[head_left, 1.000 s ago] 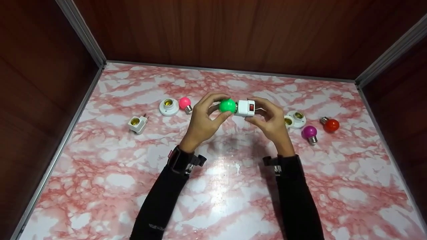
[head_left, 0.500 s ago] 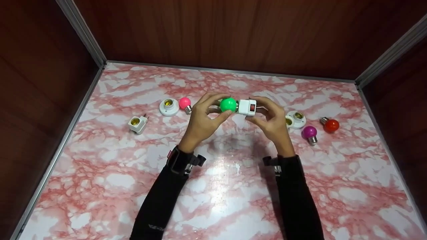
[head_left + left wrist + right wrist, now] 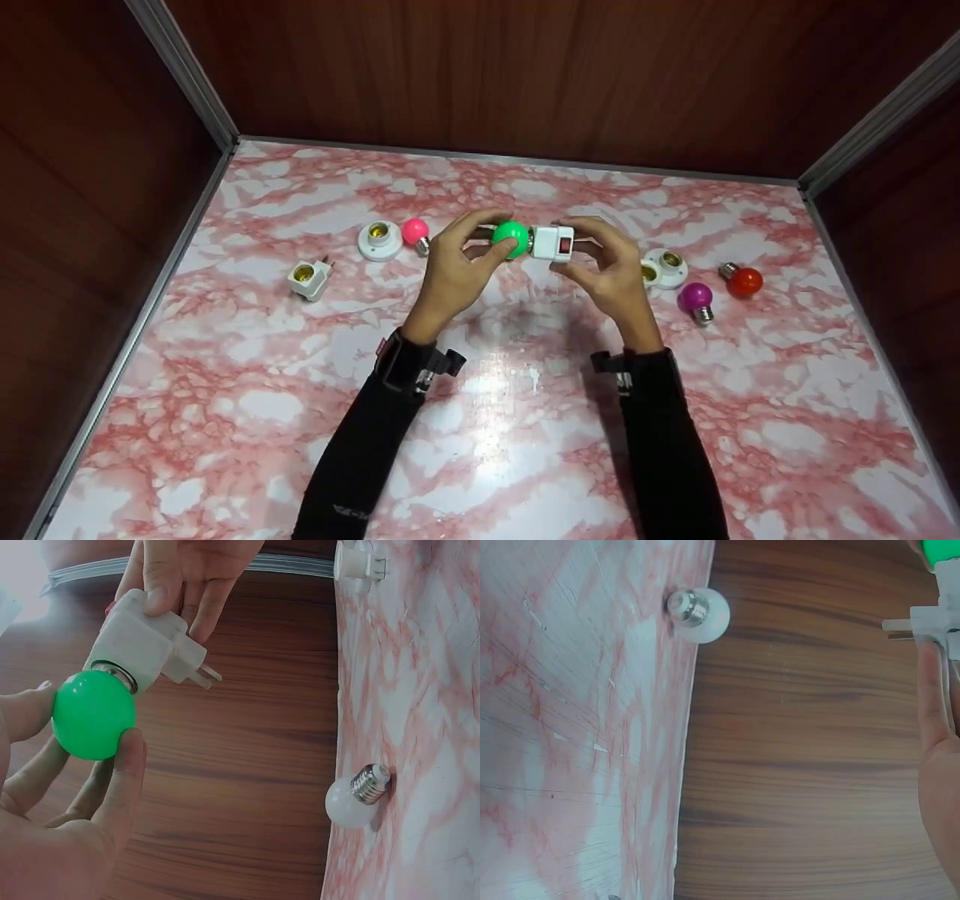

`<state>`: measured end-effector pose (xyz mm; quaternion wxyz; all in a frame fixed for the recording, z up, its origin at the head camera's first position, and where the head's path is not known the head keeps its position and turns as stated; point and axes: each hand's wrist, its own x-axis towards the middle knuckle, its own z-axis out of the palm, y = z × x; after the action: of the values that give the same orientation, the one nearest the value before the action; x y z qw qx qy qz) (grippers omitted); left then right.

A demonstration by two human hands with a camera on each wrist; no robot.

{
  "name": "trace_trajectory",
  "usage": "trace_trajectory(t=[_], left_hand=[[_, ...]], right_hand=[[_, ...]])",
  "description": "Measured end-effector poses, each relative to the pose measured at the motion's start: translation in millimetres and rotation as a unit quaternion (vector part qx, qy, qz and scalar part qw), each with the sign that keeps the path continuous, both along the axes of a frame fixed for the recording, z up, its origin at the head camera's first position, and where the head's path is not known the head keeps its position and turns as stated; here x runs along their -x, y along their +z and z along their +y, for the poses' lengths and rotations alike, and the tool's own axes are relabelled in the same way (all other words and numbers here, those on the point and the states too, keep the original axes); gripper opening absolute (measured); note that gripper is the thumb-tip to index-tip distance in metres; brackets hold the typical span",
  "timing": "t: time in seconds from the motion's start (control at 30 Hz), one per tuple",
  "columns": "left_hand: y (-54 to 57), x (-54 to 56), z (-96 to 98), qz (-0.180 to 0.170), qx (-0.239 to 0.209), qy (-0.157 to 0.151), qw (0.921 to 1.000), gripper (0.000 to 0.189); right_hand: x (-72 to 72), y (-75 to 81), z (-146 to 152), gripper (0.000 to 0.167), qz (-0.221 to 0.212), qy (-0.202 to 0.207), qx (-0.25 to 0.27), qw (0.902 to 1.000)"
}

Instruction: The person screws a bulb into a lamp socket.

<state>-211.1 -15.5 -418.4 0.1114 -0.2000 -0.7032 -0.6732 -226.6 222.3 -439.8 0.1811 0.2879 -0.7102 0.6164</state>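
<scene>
My left hand (image 3: 454, 274) grips a green light bulb (image 3: 511, 238) in the head view, its thumb lying across the front of the globe. The bulb's metal base enters the socket end of a white plug adapter (image 3: 547, 244); in the left wrist view a narrow band of metal (image 3: 114, 675) shows between them. My right hand (image 3: 613, 271) pinches that adapter between thumb and fingers, around its red switch (image 3: 565, 245) end. Two plug pins (image 3: 202, 678) stick out at the adapter's side. Both things are held above the table.
On the left lie a white plug socket (image 3: 308, 280), a round lamp holder (image 3: 379, 241) and a pink bulb (image 3: 415, 232). To the right are another lamp holder (image 3: 670, 267), a purple bulb (image 3: 696, 298) and a red bulb (image 3: 745, 283). A white bulb (image 3: 352, 801) appears in the wrist views. Wooden panels (image 3: 510, 75) enclose the table.
My left thumb has shifted from the bulb's lower edge up across its front. The bulb and adapter moved slightly right, then back left. The things on the table stay put.
</scene>
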Motion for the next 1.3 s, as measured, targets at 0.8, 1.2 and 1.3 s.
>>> trace_trajectory(t=[0.8, 1.2, 1.3], left_hand=[[-10.1, 7.3, -8.1, 0.045, 0.024, -0.051, 0.9974, 0.044], [-11.4, 8.3, -7.5, 0.03, 0.019, -0.059, 0.9976, 0.051], [-11.0, 8.1, -7.5, 0.03, 0.024, -0.057, 0.9976, 0.051]], right_hand=[[-5.0, 6.5, 1.9, 0.052, -0.09, -0.004, -0.037, 0.9952], [-4.1, 4.6, 1.6, 0.053, -0.067, -0.018, -0.02, 0.9974], [-2.9, 4.6, 0.8, 0.052, -0.041, -0.021, -0.023, 0.9986]])
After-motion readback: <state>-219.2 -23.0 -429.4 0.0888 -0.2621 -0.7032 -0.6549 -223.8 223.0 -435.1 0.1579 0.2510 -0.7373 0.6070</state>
